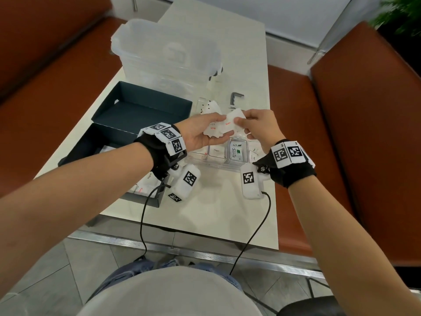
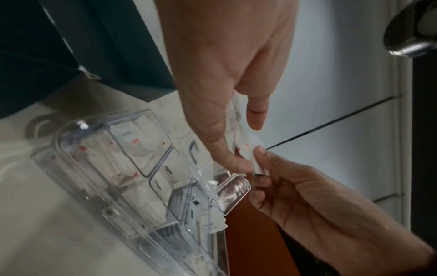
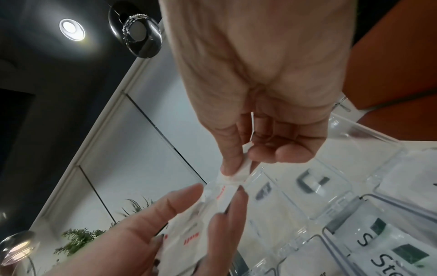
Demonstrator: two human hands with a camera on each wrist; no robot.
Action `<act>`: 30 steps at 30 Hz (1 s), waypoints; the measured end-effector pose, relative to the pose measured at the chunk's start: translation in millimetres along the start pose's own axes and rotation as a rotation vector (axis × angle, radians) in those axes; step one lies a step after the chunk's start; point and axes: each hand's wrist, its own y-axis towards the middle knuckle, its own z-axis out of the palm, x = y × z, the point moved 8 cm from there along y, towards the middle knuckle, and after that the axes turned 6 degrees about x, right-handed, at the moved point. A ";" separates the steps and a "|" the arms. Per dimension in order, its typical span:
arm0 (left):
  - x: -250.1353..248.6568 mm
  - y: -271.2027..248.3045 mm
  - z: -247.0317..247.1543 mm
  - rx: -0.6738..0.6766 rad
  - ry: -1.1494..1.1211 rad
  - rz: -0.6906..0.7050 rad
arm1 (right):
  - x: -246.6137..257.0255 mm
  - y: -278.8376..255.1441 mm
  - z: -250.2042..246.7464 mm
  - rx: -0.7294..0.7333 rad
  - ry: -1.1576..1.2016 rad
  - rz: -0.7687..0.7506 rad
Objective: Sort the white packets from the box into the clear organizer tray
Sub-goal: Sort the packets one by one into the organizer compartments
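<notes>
White packets [image 1: 218, 129], a small bunch w/ red print, sit fanned in the left hand [image 1: 200, 135], palm up, thumb on top and fingers curled under. Prob. held that way so each one can be peeled off singly instead of dumping the lot. The right hand [image 1: 257, 128] pinches the top packet's edge btw thumb and forefinger; other fingers loosely curled, out of the way. In the right wrist view the pinch sits on the packet's corner, which suits a thin, floppy sachet: grab a corner, slide it free.

Both hands hang directly above the clear tray [image 1: 205, 161], not touching it, so the drop is short and straight down. Tray compartments below the hands already hold packets, incl. one marked Stevia [image 1: 238, 151] under the right hand; sorting looks partly done. Which slot the pinched packet goes to: can't tell.

The dark box [image 1: 98, 147] lies under and left of the left forearm, open, more packets showing in its near corner, so more to go. Its lid [image 1: 145, 108] sits just beyond. All on the counter [image 1: 216, 210]. A frosted tub [image 1: 164, 51] stands farther off, past the lid.
</notes>
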 end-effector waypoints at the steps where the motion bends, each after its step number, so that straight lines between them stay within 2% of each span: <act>1: -1.0 0.7 -3.4 -0.018 0.039 0.022 | -1.4 0.6 -0.3 -0.004 0.023 0.012; 4: -4.1 2.9 -11.9 -0.067 0.141 0.096 | -6.8 1.1 -2.2 -0.051 0.171 0.046; 6: -6.4 4.3 -17.6 -0.092 0.107 0.157 | -9.7 -1.5 -2.2 -0.085 0.328 0.064; 10: -13.4 5.9 -26.8 -0.150 0.068 0.274 | -8.6 -8.5 18.9 -0.020 0.549 0.077; 18: -17.6 0.7 -21.7 -0.075 0.113 0.334 | -8.5 -7.4 33.7 -0.123 0.515 0.114; 23: -21.4 -3.0 -24.4 -0.077 0.166 0.349 | -2.7 -2.9 36.7 -0.107 0.386 0.086; 28: -27.9 -7.9 -27.2 -0.101 0.212 0.364 | 0.7 -0.7 45.9 -0.020 0.431 0.099; 30: -30.9 -10.3 -29.1 -0.120 0.246 0.371 | 4.0 2.7 45.5 -0.003 0.331 0.097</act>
